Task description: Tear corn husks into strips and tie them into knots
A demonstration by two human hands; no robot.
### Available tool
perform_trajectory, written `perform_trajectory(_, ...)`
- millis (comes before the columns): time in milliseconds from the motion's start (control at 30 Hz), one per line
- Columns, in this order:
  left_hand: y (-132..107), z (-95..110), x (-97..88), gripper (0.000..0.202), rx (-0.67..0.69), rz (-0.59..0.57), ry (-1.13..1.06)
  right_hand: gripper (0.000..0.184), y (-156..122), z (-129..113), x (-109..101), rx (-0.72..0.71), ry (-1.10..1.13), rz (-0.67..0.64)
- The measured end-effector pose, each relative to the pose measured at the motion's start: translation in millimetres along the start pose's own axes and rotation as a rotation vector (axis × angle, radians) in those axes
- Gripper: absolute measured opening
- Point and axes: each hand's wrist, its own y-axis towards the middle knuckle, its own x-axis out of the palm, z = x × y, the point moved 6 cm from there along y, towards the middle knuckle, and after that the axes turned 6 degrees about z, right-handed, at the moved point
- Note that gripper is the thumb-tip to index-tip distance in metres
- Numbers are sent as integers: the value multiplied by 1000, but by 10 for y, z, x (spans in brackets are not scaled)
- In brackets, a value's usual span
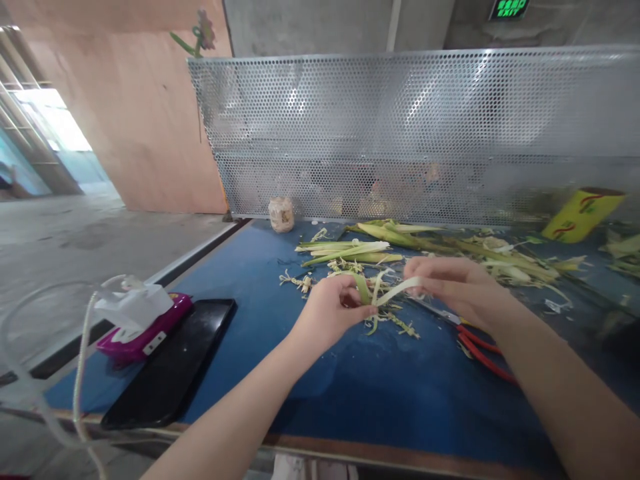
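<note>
My left hand point(340, 303) pinches pale green leaf strips point(395, 291) between thumb and fingers, one of them looped back over the fingers. The free end of a strip runs to the right, where my right hand point(450, 283) grips it at the fingertips. Under and behind the hands lie braided pieces of leaf point(400, 325) and loose scraps. Scissors with red handles point(483, 350) rest beneath my right wrist, their blades partly hidden by the hand. A bundle of cut green leaf lengths point(345, 252) lies just beyond my left hand.
Long husk-like leaves point(500, 257) spread along the back, before a perforated metal screen point(350, 133). A yellow roll point(583, 213) stands back right, a small whitish jar-like object point(281, 215) back left. A black tray-like slab point(170, 367) and purple power strip point(145, 330) with cables occupy the left of the blue table point(320, 400).
</note>
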Motion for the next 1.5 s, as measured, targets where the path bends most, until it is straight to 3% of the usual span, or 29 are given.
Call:
perform_trajectory(133,-41,58,76,8,110,-25,140,13,-30,-6,178,41,-34,-68)
perform_trajectory(267,-62,39,142,11,90,-74,103,21,-38,-34,293,-34,-149,-116)
perform_trajectory(400,-61,-74,275,16,-27,-219,-91,25,47,-99,331,-122,-340,-99)
perform_trajectory(533,-69,-81,350,19,-104,-314,-397,25,178,-172,408,-145,-308,-112)
perform_trajectory(633,-77,-64,328,24,-196,-291,-519,17,261,-153,346,-167,-348,50)
perform_trajectory(733,-87,-43,315,25,-239,-269,-567,19,300,40,209,-8,-480,195)
perform_trajectory(833,-106,-48,343,23,-233,-302,-562,40,274,325,224,270,-579,4)
perform_trajectory(933,-145,-58,391,19,-208,-398,-522,43,192,456,328,436,-457,-193)
perform_trajectory(1000,-165,-53,397,17,-174,-439,-456,38,161,446,393,466,-343,-237)
perform_trajectory(1167,-172,-44,386,15,-173,-432,-402,14,218,313,330,338,-168,-17)
perform_trajectory(1300,-186,-111,430,29,-281,-435,-463,18,245,325,184,299,-36,203)
perform_trajectory(1500,-176,-167,451,28,-280,-449,-456,31,194,261,233,252,39,84)
